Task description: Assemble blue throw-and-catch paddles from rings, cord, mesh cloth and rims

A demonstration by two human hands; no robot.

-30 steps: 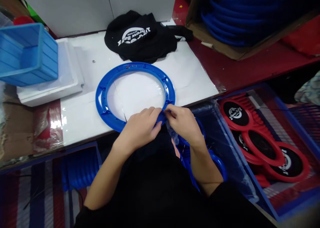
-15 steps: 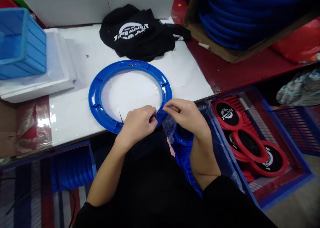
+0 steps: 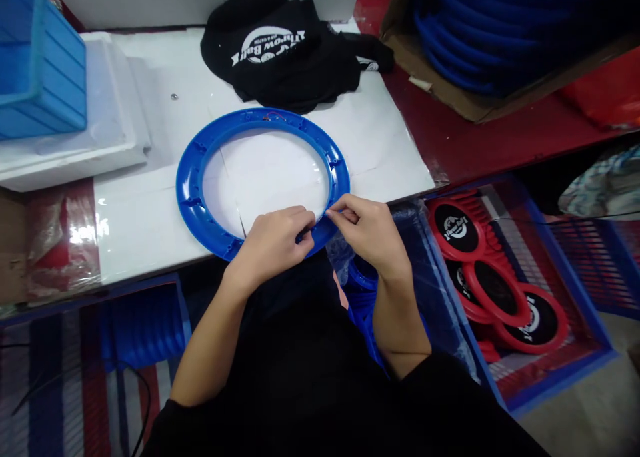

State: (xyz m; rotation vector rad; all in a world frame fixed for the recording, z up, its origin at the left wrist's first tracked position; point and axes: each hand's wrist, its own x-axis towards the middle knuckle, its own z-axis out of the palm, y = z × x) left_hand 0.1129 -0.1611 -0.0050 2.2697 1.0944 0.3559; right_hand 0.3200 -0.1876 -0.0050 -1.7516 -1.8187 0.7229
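Note:
A blue plastic ring (image 3: 193, 170) lies on the white tabletop, its hollow side up, showing small posts and ribs. Thin wires and a small part sit in its far channel. My left hand (image 3: 275, 240) is curled over the ring's near edge, fingers bent and thumb tucked in, gripping it. At the near right of the rim, the thumb and fingers of my right hand (image 3: 370, 233) are pinched together against the ring. Whatever lies between those fingertips is too small to make out. Beyond the ring lies a heap of black printed fabric (image 3: 295, 57).
A light-blue bin (image 3: 60, 70) stands on white foam (image 3: 115, 103) at the left. Stacked blue rings fill a cardboard box (image 3: 450, 100) at the back right. Below it, a blue crate (image 3: 565, 390) holds red-rimmed discs (image 3: 457, 230). More blue rings (image 3: 145, 330) sit under the table.
My right hand has drawn slightly away from my left hand, with its fingertips still pinched at the rim. My left hand stays on the near edge. The view has shifted a little.

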